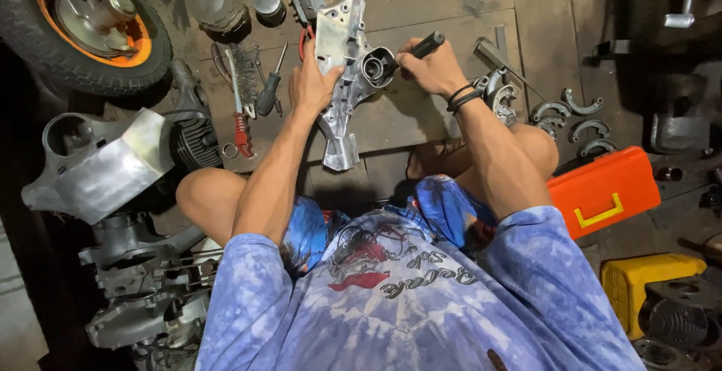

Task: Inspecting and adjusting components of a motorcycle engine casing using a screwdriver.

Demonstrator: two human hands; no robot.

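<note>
A long silver metal casing (340, 55) lies on the wooden boards in front of me, with a round opening on its right side. My left hand (312, 84) presses on the casing's left edge and steadies it. My right hand (427, 69) grips a black-handled tool (423, 45) whose tip goes into the round opening. Two black bands circle my right wrist. I squat with both knees out to the sides.
A tyre with an orange rim (79, 29) sits top left; engine parts (143, 266) lie at left. Pliers and a screwdriver (267, 89) rest left of the casing. Curved brake shoes (571, 119), an orange toolbox (605, 190) and a yellow container (650, 284) are at right.
</note>
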